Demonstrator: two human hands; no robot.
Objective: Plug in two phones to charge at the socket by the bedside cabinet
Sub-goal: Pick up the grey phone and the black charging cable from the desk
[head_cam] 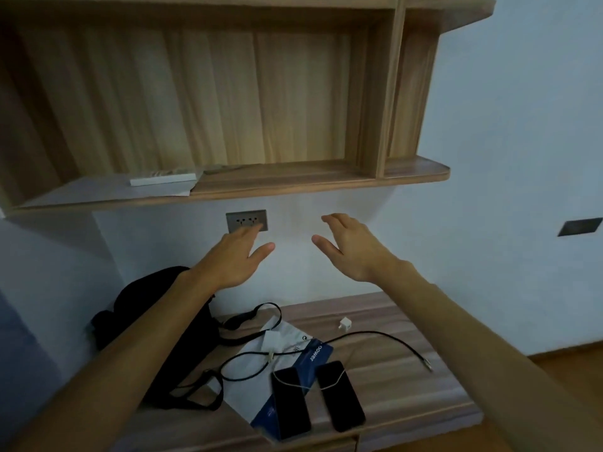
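Observation:
Two black phones lie side by side, screens up, near the front edge of the wooden cabinet top (pixel 408 380): the left phone (pixel 290 402) and the right phone (pixel 341 394). A thin white cable runs across both. A black cable (pixel 385 337) loops over the top, and a small white charger plug (pixel 345 323) sits behind it. The grey wall socket (pixel 247 218) is above the cabinet. My left hand (pixel 233 256) is raised with straight fingers, its tips just below the socket. My right hand (pixel 350 246) hovers open to the right, holding nothing.
A black bag (pixel 156 321) with straps lies on the cabinet's left part, next to a white and blue packet (pixel 261 380). A wooden shelf unit (pixel 293 181) hangs above with a white box (pixel 163 179) on it. A dark wall plate (pixel 579 226) is at the right.

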